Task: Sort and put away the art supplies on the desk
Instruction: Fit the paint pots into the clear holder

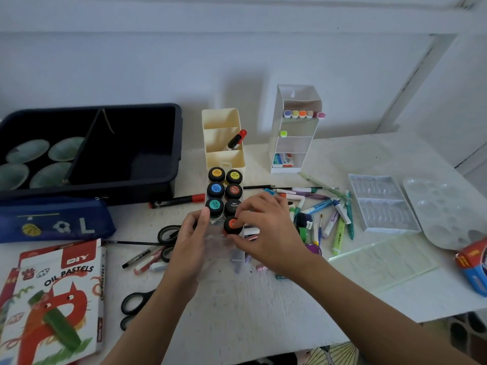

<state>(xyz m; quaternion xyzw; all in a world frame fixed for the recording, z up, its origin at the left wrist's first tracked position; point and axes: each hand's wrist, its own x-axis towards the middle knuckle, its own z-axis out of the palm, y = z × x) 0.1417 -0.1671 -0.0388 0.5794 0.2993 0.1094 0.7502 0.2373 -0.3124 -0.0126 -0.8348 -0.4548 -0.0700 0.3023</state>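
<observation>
The right hand (266, 227) has its fingers curled over an orange-lidded poster paint jar (233, 225). The fingertips (241, 210) pinch the far side of the black lid and the thumb pinches the near side. The jar sits at the near end of the right-hand row in a clear tray (224, 250), which lies at the middle of the desk (263, 312) and runs back towards a cream organiser (224, 119).

Six more paint jars (216, 189) stand in the tray in two rows, touching one another, their lids marked orange-yellow, yellow, blue, red, teal and white.

The left hand (189, 243) grips the tray's left wall. Its thumb is nearly straight, with the tip pressed beside the teal jar. The other fingers are blurred behind the plastic, so I cannot tell how far they curl.

Right of the hands a heap of markers (329, 214) lies loose on the desk. A red marker (176, 201) lies left of the tray, in front of a navy bin (105, 143) at the back left corner. Black scissors (134, 304) and an oil pastels box (58, 299) lie near the front left edge.
</observation>
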